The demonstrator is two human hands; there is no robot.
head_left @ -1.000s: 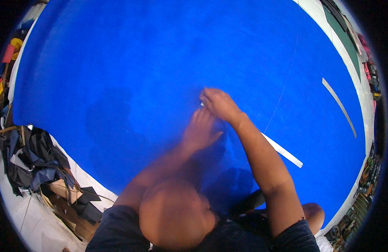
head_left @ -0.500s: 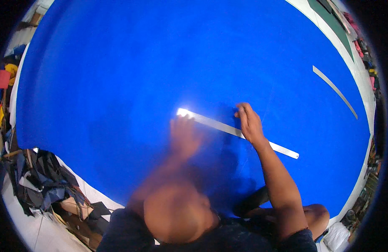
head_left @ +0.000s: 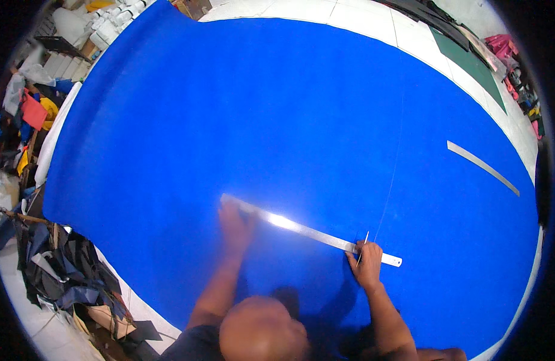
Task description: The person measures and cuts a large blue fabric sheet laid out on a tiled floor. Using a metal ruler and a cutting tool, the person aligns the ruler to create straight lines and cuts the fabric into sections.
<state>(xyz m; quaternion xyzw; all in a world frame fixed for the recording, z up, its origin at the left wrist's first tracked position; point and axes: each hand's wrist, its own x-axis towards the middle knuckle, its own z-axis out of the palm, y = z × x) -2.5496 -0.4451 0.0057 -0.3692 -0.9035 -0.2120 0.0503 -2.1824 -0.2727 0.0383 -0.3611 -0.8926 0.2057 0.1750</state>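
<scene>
A long metal ruler (head_left: pixel 316 231) lies slantwise across a wide sheet of blue material (head_left: pixel 277 120). My left hand (head_left: pixel 234 227) is at the ruler's left end, blurred by motion, so its fingers cannot be made out clearly. Close to the other end, my right hand (head_left: pixel 367 268) is closed around a slim, pale, pen-like stick (head_left: pixel 366 239), which stands tilted across the ruler. What kind of stick it is cannot be told. From near this hand a faint thin line runs up the blue sheet.
A second metal strip (head_left: pixel 484 168) lies on the sheet at the right. Dark scraps (head_left: pixel 67 265) are heaped at the lower left. Beyond the far edge are white floor tiles (head_left: pixel 361 24) and a green sheet (head_left: pixel 470 66). Mixed bags and coloured pieces (head_left: pixel 34 111) crowd the left.
The view has shifted, showing more of the far floor. My right hand, earlier raised over the ruler's middle, is now near its right end, with the stick plainly visible. My left hand stays by the left end.
</scene>
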